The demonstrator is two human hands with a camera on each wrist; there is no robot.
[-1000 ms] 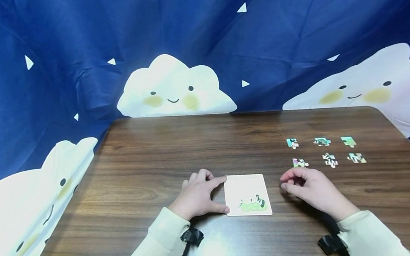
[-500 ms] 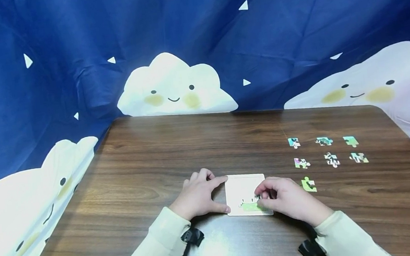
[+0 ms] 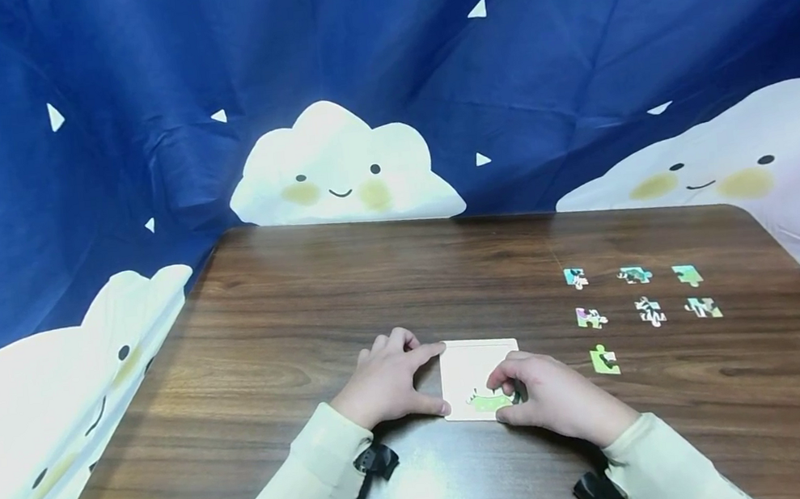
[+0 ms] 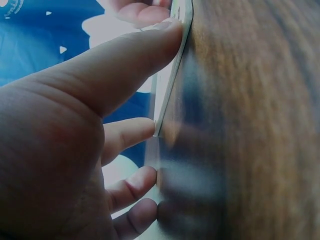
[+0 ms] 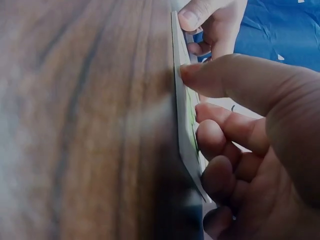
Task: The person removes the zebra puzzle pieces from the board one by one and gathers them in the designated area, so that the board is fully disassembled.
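A square, cream-coloured puzzle board point(image 3: 465, 365) lies flat before me, with joined puzzle pieces point(image 3: 487, 401), green with a black-and-white part, along its near side. My left hand point(image 3: 388, 381) rests at the board's left edge, thumb touching the near corner and index finger the far corner. Over the board's right part is my right hand point(image 3: 554, 396). Its thumb point(image 5: 200, 80) touches the near rim, while its bent fingertips point(image 5: 210, 135) touch the pieces. No loose piece shows between these fingers, which hide the board's right end.
To the right lie several loose puzzle pieces point(image 3: 650, 311) in rows, with a single green piece point(image 3: 604, 360) nearest the right hand. All rest on a brown wooden table point(image 3: 345, 288). A blue cloth point(image 3: 527, 65) with white clouds hangs behind it.
My right hand has moved left from beside the loose pieces onto the board, uncovering the green piece. Its thumb has since shifted down to the near rim. My left hand has stayed put.
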